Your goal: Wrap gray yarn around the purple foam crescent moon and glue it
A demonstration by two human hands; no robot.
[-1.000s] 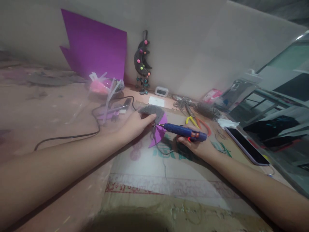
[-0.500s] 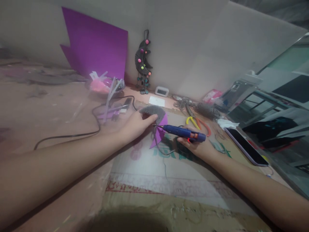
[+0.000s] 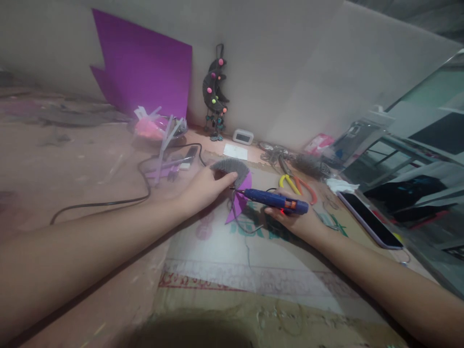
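over the printed sheet there's the crescent, right hand curled round a blue glue gun just to its right, left hand pinning its wound part under the thumb. careful: the nozzle looks so near that thumb that one twitch could burn it, and a heavy squeeze could smear the grey yarn. hard, straight plastic beside the crescent; on it, flat purple card tapering to a tip, yarn in close ridges; below it, one limp, thin strand curling.

No text is legible: green characters on the pale sheet are partly covered.
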